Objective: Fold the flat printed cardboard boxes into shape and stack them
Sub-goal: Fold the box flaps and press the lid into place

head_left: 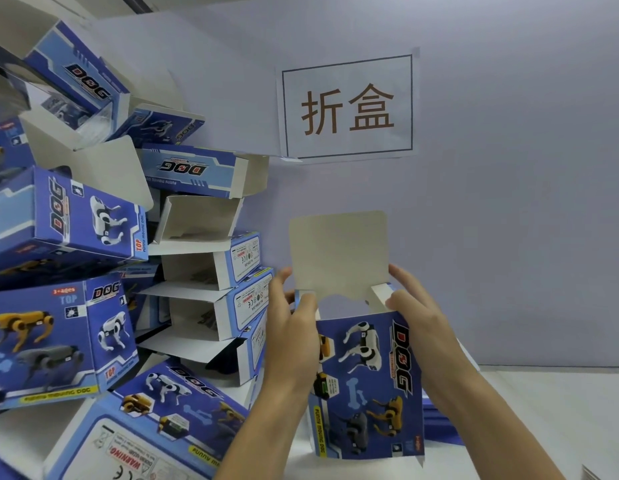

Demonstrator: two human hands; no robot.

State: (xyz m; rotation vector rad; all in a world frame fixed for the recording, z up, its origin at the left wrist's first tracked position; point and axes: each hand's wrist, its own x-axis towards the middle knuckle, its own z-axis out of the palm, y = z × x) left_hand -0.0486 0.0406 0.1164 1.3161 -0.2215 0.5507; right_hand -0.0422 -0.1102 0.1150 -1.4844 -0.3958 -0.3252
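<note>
I hold a blue printed "DOG" cardboard box (367, 382) upright over the white table, its grey lid flap (339, 254) standing straight up. My left hand (290, 334) grips the box's left top edge, thumb pressing on the small left side flap. My right hand (419, 313) grips the right top corner, thumb on the small right side flap. A thin pile of flat blue boxes (439, 424) lies on the table behind the held box, mostly hidden by it and my right arm.
A tall, untidy stack of folded blue boxes (93, 271) with open flaps fills the left side. A paper sign (348, 105) hangs on the grey wall ahead. The white table (550, 417) stretches to the right.
</note>
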